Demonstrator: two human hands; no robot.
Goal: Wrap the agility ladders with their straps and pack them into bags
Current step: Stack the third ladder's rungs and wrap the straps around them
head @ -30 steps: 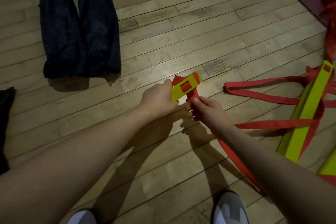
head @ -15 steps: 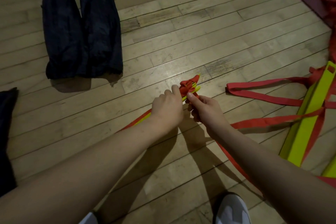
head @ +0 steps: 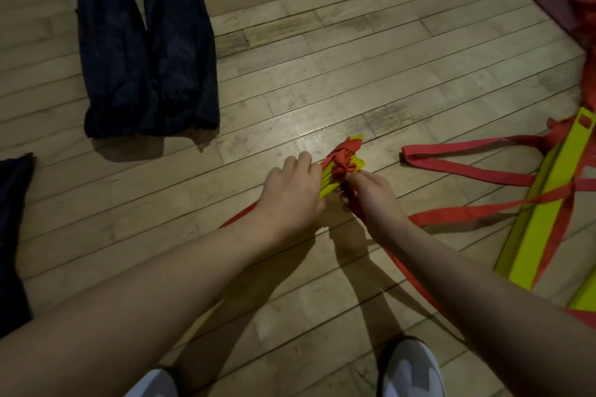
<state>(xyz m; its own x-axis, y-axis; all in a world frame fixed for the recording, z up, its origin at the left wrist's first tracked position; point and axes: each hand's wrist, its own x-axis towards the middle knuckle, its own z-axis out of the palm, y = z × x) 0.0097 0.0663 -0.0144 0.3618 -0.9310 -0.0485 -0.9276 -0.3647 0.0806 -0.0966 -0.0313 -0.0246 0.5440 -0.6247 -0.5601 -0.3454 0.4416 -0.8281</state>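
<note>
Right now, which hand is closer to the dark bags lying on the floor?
Left. The left hand grips the ladder bundle on the side toward the dark bags; the right hand pinches the strap farther away.

Yellow rungs [head: 327,180], red strap [head: 342,162], navy bags [head: 145,42], pale wooden floor [head: 322,58]

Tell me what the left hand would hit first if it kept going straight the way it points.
The left hand already grips the bundle of yellow rungs tied with red strap; beyond that, probably only bare wooden floor, though depth is hard to judge.
</note>
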